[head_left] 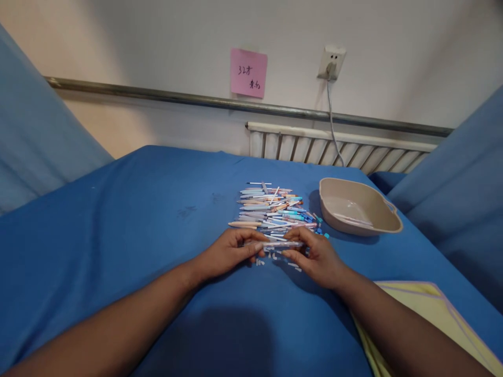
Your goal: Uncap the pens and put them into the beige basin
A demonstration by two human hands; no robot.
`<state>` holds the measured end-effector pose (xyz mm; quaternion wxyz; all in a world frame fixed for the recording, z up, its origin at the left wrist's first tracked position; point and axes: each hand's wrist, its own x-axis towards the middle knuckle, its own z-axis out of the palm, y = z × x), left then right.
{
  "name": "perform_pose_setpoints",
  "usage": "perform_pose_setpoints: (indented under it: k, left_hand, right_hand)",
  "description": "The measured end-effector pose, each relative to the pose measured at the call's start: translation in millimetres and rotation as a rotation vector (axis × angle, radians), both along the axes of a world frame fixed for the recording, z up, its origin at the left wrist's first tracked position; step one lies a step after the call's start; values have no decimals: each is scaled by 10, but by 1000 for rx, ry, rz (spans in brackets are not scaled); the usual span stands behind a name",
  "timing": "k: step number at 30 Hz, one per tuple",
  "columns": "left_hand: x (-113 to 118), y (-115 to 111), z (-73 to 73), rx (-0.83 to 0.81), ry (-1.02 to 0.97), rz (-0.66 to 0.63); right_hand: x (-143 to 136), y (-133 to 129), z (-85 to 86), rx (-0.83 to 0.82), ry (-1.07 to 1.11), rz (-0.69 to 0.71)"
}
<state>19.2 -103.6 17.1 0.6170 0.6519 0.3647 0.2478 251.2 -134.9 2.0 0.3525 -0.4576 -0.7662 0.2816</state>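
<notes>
Both forearms were extended inward from the near edge; the left hand (233, 251) and right hand (314, 256) were held apart, fingers pinched around opposite ends of a clear pen (281, 244), above the blue-covered surface (196, 314).

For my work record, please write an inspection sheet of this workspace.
Surface: blue cloth, some dark marks.
Job's things: pens and pen parts, loosely piled; beige basin, slim items inside.
Clutter: small white pieces near the pens; yellow towel at right.
Hands: left hand and right hand together hold a clear stick.
Cables: grey cord, plugged into wall socket.
Surroundings: pink note, metal rail, radiator, blue curtains.
</notes>
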Motion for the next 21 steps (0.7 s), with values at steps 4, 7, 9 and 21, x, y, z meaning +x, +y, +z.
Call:
perform_pose_setpoints:
  k: [4, 7, 9, 21]
  left_hand:
    - [-3, 15, -13, -26, -25, 44]
    - [1, -2, -6, 10, 2, 27]
    - [6, -25, 25, 87, 44, 11]
    - [17, -27, 18, 121, 48, 86]
  right_hand:
    - [8, 38, -5, 21, 48, -38]
    - [24, 44, 4, -14, 55, -30]
    - [35, 44, 14, -37, 60, -21]
    - [-7, -3, 9, 89, -12, -21]
